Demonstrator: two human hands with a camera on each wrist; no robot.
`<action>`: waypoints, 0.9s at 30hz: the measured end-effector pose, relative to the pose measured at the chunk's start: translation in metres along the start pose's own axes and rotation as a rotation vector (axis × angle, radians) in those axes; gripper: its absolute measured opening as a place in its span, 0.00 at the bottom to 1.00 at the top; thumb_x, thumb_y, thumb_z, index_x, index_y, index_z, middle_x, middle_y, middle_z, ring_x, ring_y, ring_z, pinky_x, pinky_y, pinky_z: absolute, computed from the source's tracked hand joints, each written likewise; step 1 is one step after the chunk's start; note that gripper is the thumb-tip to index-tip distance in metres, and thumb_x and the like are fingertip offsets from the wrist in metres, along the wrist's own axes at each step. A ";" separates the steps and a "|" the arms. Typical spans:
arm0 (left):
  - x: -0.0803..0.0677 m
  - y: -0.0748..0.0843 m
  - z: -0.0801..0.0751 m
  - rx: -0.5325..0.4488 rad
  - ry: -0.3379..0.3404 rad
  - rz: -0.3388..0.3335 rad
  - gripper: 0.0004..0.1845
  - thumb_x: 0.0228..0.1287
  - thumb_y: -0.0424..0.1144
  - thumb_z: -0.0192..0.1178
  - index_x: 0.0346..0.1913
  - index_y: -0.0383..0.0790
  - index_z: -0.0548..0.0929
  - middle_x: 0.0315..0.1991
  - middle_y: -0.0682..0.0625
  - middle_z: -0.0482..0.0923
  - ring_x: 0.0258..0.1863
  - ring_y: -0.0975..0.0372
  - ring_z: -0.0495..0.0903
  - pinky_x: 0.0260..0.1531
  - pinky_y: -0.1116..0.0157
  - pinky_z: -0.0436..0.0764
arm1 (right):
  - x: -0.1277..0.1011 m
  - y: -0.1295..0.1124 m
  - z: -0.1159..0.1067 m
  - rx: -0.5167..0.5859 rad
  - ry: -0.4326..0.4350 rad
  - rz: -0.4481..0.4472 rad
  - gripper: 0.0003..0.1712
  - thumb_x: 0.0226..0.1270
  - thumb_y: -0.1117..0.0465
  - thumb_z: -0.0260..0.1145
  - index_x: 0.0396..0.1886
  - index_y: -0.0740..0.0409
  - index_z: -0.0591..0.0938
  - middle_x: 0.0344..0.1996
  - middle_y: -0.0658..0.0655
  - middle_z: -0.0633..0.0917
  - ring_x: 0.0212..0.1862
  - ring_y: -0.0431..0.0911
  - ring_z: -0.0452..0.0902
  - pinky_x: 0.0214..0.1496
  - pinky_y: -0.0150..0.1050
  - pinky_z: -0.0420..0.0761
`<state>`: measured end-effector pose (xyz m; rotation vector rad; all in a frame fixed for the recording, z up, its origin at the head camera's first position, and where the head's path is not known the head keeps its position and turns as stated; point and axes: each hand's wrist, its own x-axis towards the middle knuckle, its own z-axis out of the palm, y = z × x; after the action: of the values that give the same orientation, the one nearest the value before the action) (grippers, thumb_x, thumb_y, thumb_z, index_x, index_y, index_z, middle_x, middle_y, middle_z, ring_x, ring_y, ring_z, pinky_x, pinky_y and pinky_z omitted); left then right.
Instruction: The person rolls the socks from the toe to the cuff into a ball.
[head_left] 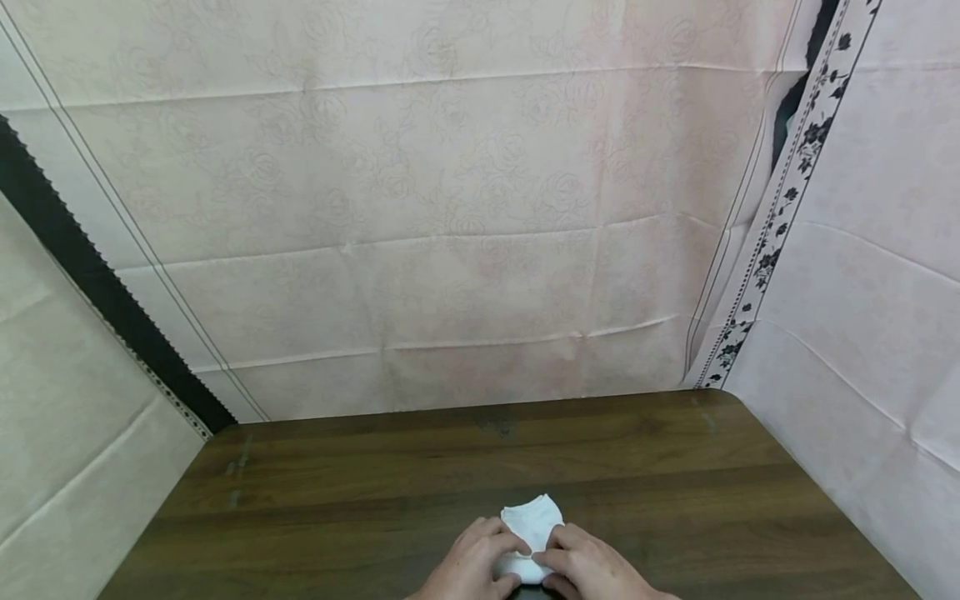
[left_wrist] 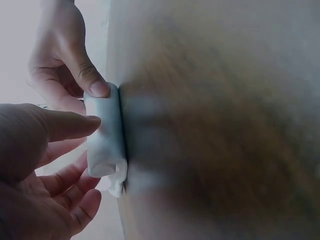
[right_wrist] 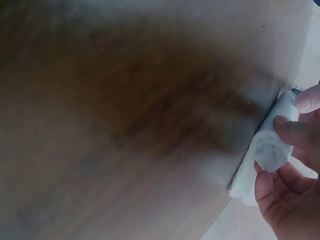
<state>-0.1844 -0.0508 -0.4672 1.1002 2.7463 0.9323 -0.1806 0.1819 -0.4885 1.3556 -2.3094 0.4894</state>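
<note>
On wooden tabletop (head_left: pixel 337 500), left hand (head_left: pixel 476 557) and right hand (head_left: pixel 598 567), each grip grasping partly rolled white cloth (head_left: pixel 534 520).

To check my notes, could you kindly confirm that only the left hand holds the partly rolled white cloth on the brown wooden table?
Not quite: the head view shows the right hand holding the partly rolled white cloth with the left hand.
</note>
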 end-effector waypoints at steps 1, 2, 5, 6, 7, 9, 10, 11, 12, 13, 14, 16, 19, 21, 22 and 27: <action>0.000 0.000 0.000 0.000 0.008 0.010 0.12 0.58 0.36 0.74 0.45 0.47 0.88 0.41 0.63 0.76 0.40 0.72 0.70 0.39 0.70 0.74 | 0.000 0.000 0.000 0.002 0.004 -0.002 0.17 0.51 0.66 0.81 0.43 0.55 0.89 0.33 0.42 0.74 0.35 0.31 0.67 0.36 0.18 0.66; 0.000 0.001 0.000 0.002 0.013 0.023 0.12 0.58 0.36 0.74 0.45 0.48 0.88 0.41 0.63 0.75 0.40 0.72 0.70 0.39 0.70 0.74 | 0.000 0.000 0.001 0.004 0.010 -0.005 0.18 0.50 0.66 0.81 0.43 0.56 0.89 0.33 0.42 0.75 0.35 0.31 0.67 0.36 0.17 0.66; 0.000 0.001 0.001 0.011 0.011 0.057 0.13 0.57 0.36 0.75 0.45 0.48 0.87 0.42 0.63 0.74 0.39 0.72 0.69 0.38 0.71 0.72 | -0.001 0.001 0.001 0.002 0.022 -0.014 0.21 0.51 0.66 0.81 0.47 0.57 0.89 0.33 0.42 0.75 0.34 0.30 0.67 0.35 0.17 0.66; 0.000 0.001 0.001 0.015 0.008 0.066 0.13 0.57 0.36 0.74 0.45 0.49 0.87 0.42 0.63 0.74 0.39 0.72 0.69 0.38 0.71 0.72 | -0.001 0.001 0.001 0.002 0.022 -0.015 0.22 0.51 0.66 0.81 0.48 0.57 0.89 0.33 0.42 0.75 0.34 0.30 0.67 0.35 0.17 0.65; 0.000 0.000 0.001 0.023 0.006 0.075 0.13 0.57 0.36 0.75 0.45 0.49 0.87 0.43 0.63 0.74 0.39 0.72 0.69 0.38 0.71 0.72 | -0.001 0.000 0.001 0.001 0.022 -0.015 0.22 0.51 0.65 0.81 0.49 0.56 0.89 0.32 0.42 0.74 0.34 0.30 0.67 0.35 0.16 0.65; 0.000 0.000 0.001 0.029 -0.005 0.079 0.13 0.57 0.36 0.75 0.45 0.49 0.87 0.42 0.63 0.74 0.38 0.72 0.69 0.37 0.71 0.71 | -0.001 0.001 0.000 0.006 0.011 -0.014 0.23 0.52 0.65 0.80 0.51 0.56 0.89 0.32 0.42 0.74 0.33 0.29 0.66 0.34 0.16 0.64; 0.000 0.000 0.002 0.032 -0.007 0.079 0.13 0.57 0.36 0.75 0.45 0.49 0.87 0.42 0.64 0.74 0.38 0.72 0.68 0.37 0.71 0.70 | 0.000 0.001 -0.001 0.011 0.003 -0.012 0.23 0.52 0.65 0.80 0.51 0.56 0.88 0.32 0.42 0.74 0.33 0.29 0.66 0.34 0.16 0.64; 0.000 0.000 0.002 0.040 -0.006 0.080 0.13 0.56 0.36 0.75 0.44 0.49 0.86 0.42 0.64 0.74 0.38 0.72 0.68 0.36 0.71 0.70 | 0.000 0.001 -0.002 0.018 -0.004 -0.009 0.23 0.52 0.65 0.80 0.51 0.57 0.88 0.31 0.41 0.74 0.33 0.29 0.66 0.34 0.16 0.64; 0.000 0.000 0.002 0.044 -0.005 0.078 0.14 0.56 0.36 0.75 0.44 0.49 0.86 0.42 0.64 0.74 0.38 0.72 0.68 0.36 0.71 0.70 | 0.000 0.001 -0.003 0.025 -0.012 -0.007 0.23 0.53 0.65 0.80 0.52 0.57 0.88 0.31 0.41 0.74 0.33 0.29 0.66 0.34 0.16 0.64; 0.000 -0.001 0.002 0.044 -0.006 0.074 0.14 0.55 0.35 0.76 0.44 0.49 0.86 0.42 0.64 0.74 0.38 0.72 0.68 0.36 0.71 0.70 | 0.000 0.001 -0.004 0.038 -0.022 -0.001 0.23 0.53 0.65 0.79 0.52 0.57 0.88 0.31 0.41 0.75 0.33 0.28 0.66 0.34 0.16 0.64; -0.001 -0.001 0.003 0.040 -0.008 0.069 0.14 0.55 0.35 0.76 0.44 0.49 0.86 0.42 0.64 0.74 0.38 0.72 0.68 0.36 0.70 0.71 | 0.001 0.001 -0.004 0.053 -0.035 0.005 0.22 0.54 0.65 0.79 0.52 0.57 0.88 0.31 0.41 0.75 0.32 0.28 0.66 0.34 0.16 0.64; -0.001 -0.001 0.003 0.037 -0.011 0.061 0.15 0.54 0.35 0.76 0.44 0.49 0.86 0.42 0.64 0.75 0.38 0.72 0.69 0.37 0.70 0.71 | 0.002 0.001 -0.006 0.088 -0.061 0.023 0.21 0.57 0.65 0.77 0.52 0.57 0.88 0.31 0.41 0.76 0.32 0.27 0.66 0.34 0.16 0.65; 0.000 0.000 0.002 0.027 -0.013 0.051 0.15 0.53 0.35 0.77 0.43 0.49 0.85 0.41 0.64 0.75 0.39 0.71 0.71 0.38 0.68 0.72 | 0.003 0.001 -0.009 0.167 -0.100 0.070 0.16 0.63 0.64 0.74 0.52 0.57 0.88 0.33 0.41 0.78 0.32 0.27 0.66 0.34 0.17 0.66; 0.000 0.000 0.002 0.034 -0.006 0.050 0.15 0.53 0.34 0.77 0.42 0.49 0.85 0.41 0.64 0.75 0.40 0.71 0.71 0.38 0.68 0.72 | 0.003 0.001 -0.010 0.219 -0.113 0.102 0.13 0.68 0.62 0.70 0.50 0.55 0.88 0.34 0.43 0.80 0.33 0.27 0.68 0.35 0.19 0.68; 0.000 0.000 0.002 0.038 -0.001 0.050 0.14 0.53 0.34 0.77 0.42 0.49 0.85 0.41 0.64 0.76 0.40 0.70 0.72 0.39 0.67 0.72 | 0.003 0.000 -0.010 0.245 -0.115 0.116 0.11 0.70 0.61 0.69 0.50 0.55 0.88 0.35 0.43 0.81 0.34 0.27 0.69 0.35 0.20 0.69; -0.001 0.002 0.003 0.042 0.001 0.024 0.11 0.56 0.35 0.75 0.41 0.49 0.86 0.40 0.65 0.76 0.39 0.71 0.71 0.37 0.68 0.69 | 0.004 -0.001 -0.011 0.274 -0.104 0.137 0.06 0.73 0.57 0.66 0.45 0.51 0.85 0.38 0.45 0.84 0.40 0.30 0.75 0.38 0.25 0.75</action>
<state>-0.1818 -0.0486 -0.4688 1.1423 2.7722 0.8818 -0.1794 0.1836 -0.4770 1.3773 -2.5039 0.8232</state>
